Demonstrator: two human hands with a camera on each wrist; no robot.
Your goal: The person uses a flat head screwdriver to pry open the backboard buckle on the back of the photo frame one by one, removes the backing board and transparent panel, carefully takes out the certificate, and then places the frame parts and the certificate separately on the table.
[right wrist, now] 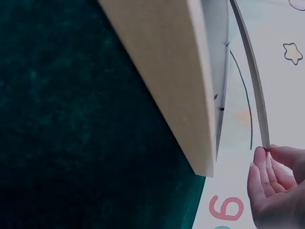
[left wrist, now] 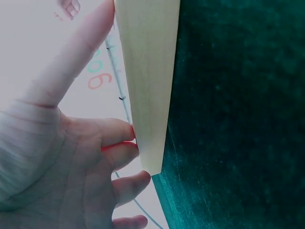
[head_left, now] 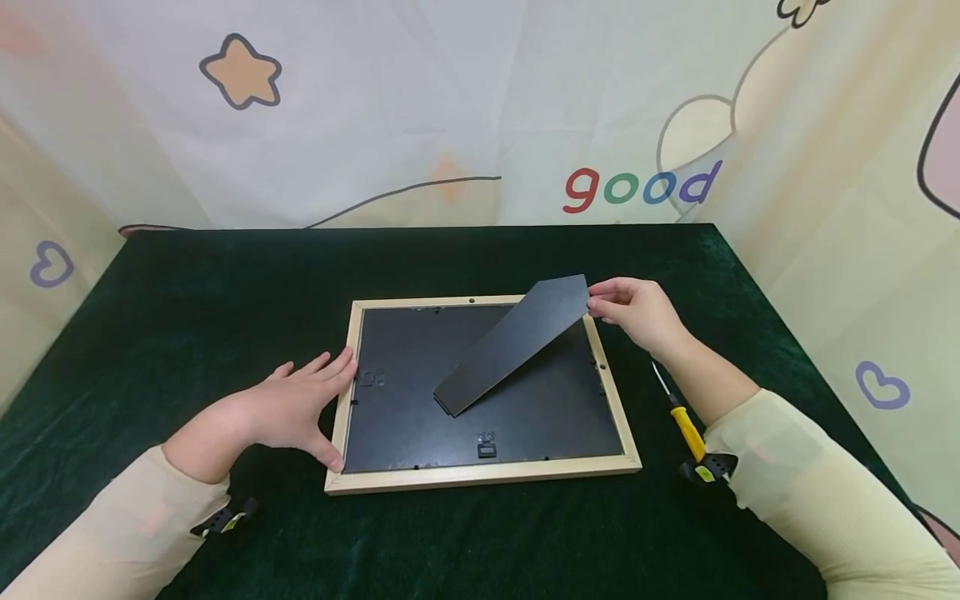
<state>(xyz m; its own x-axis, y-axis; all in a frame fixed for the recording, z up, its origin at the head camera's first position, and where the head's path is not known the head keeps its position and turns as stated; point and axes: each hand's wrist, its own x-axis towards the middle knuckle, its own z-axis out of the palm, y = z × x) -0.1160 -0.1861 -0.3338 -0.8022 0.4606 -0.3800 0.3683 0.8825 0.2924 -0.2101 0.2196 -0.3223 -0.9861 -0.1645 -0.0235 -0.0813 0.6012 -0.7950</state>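
A picture frame with a pale wooden border lies back side up, its black backing board facing me. From the board a black easel stand is raised at a slant, still joined near the middle. My right hand pinches the stand's free end between thumb and fingers; the right wrist view shows the strip edge-on, reaching those fingertips. My left hand rests with spread fingers against the frame's left side. In the left wrist view its thumb and fingertips touch the wooden edge.
A screwdriver with a yellow handle lies right of the frame, partly beneath my right forearm. Dark green cloth covers the table. Behind it hangs a pale printed curtain. Small dark tabs line the border's inner edge.
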